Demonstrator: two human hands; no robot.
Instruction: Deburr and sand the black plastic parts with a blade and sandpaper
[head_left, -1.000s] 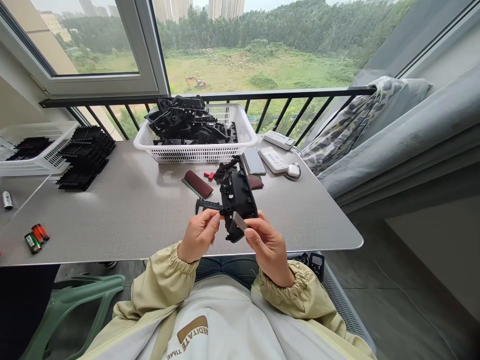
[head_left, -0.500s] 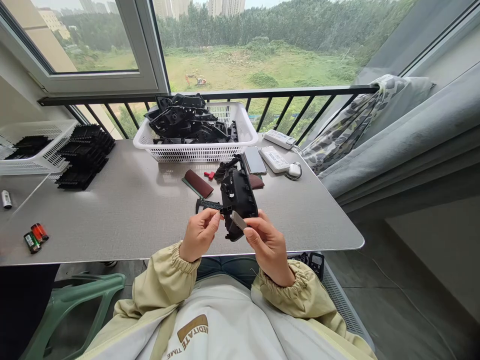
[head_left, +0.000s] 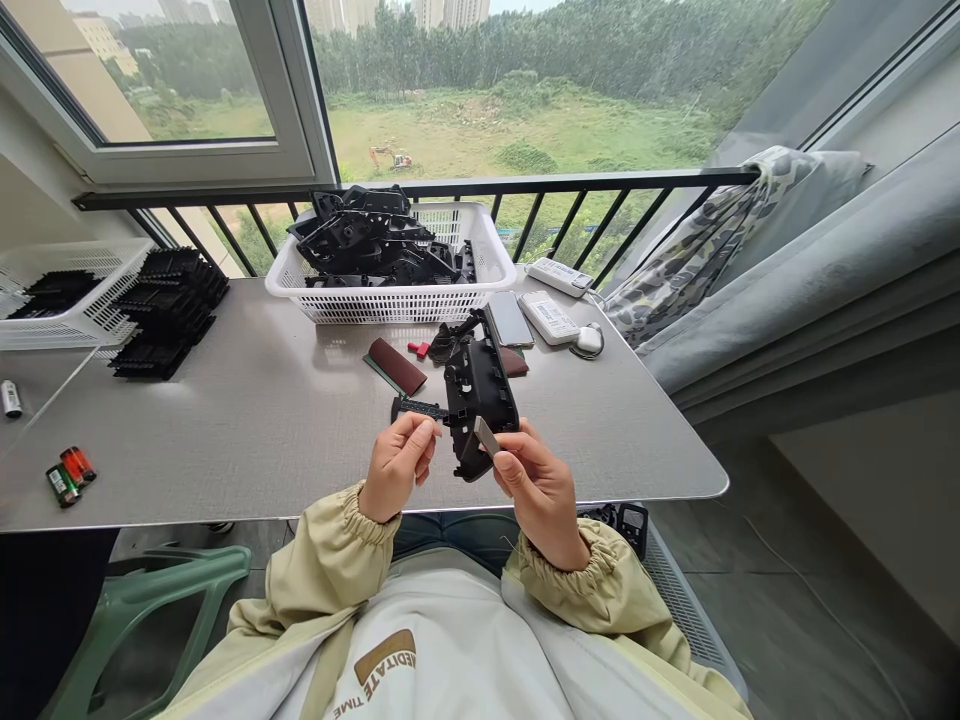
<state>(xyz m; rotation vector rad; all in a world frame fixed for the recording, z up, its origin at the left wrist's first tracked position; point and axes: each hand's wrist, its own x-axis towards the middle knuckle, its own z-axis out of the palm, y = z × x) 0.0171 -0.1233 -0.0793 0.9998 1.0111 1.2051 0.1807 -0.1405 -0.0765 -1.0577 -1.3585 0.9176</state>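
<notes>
My right hand (head_left: 538, 487) grips a black molded plastic part (head_left: 484, 390) by its lower right side, holding it tilted above the table's front edge. Between the thumb and fingers of that hand is also a small grey-brown flat block (head_left: 486, 437), lying across the part's lower end. My left hand (head_left: 401, 463) is closed in a pinch just left of the part, with a small gap between them. Whether anything is in that pinch cannot be made out. Behind the left fingertips lies a dark caliper (head_left: 416, 407) on the table.
A white basket (head_left: 397, 308) heaped with black parts stands at the back. Stacked black parts (head_left: 166, 310) and another white basket (head_left: 112, 322) are at left. Sandpaper (head_left: 397, 367), a red clip (head_left: 418, 350), a phone (head_left: 510, 320), white power banks (head_left: 550, 318) and batteries (head_left: 71, 475) lie about.
My left hand has drawn slightly away from the black plastic part, to the left. The part and the grey block in my right hand have shifted a little to the right.
</notes>
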